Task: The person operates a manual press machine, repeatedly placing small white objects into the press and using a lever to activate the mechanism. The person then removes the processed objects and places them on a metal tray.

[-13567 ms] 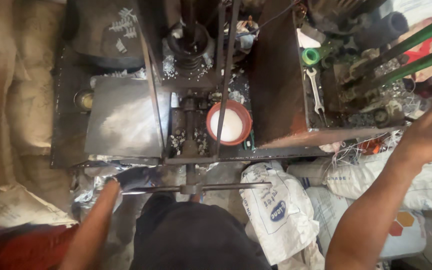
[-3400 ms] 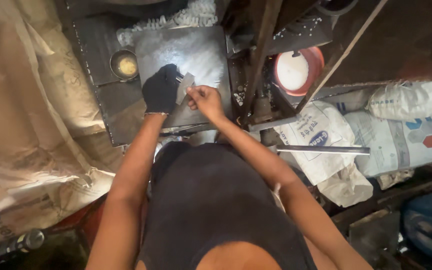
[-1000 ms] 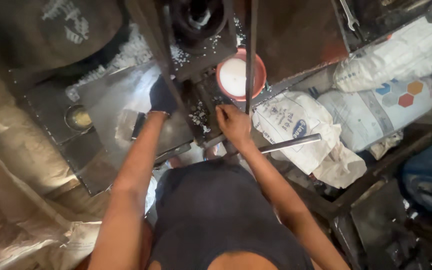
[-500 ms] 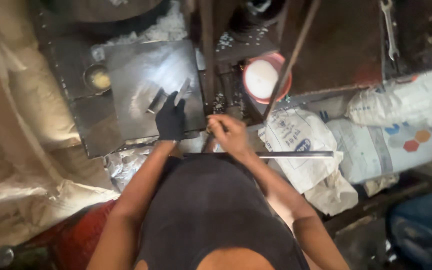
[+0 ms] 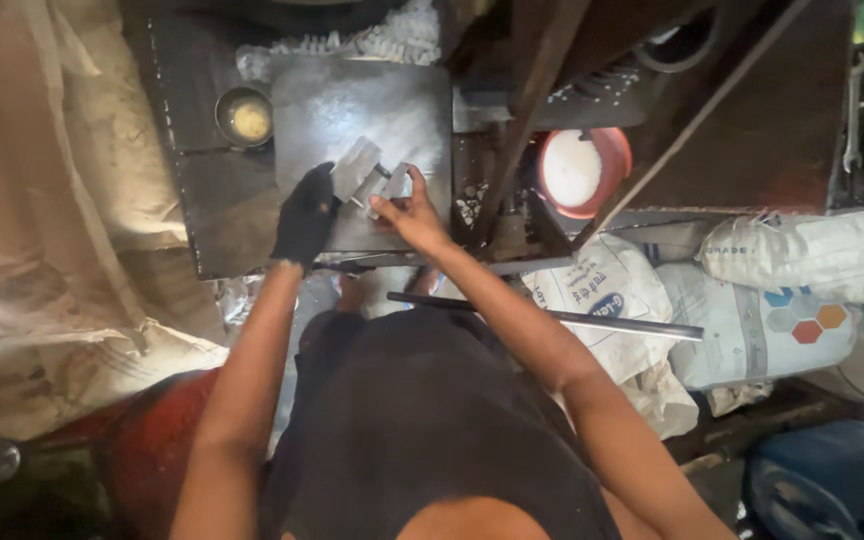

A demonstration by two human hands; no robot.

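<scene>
1. Gripping with a black glove, the left hand point(image 5: 304, 215) closes on the metal piece point(image 5: 364, 175).
2. Right hand point(image 5: 407, 208) pinches its right end.
3. Long axis runs near-left to far-right, over the steel plate point(image 5: 372, 100).

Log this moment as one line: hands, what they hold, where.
left hand: gloved, gripping metal piece | right hand: bare, fingers on second metal piece | location: over steel plate | nearby: red bowl

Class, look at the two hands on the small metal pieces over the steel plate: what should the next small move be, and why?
Probably lower the metal pieces flat onto the steel plate. The gloved left hand and bare right hand both pinch them just above the plate, seemingly tilted, so setting them down would steady them.
</scene>
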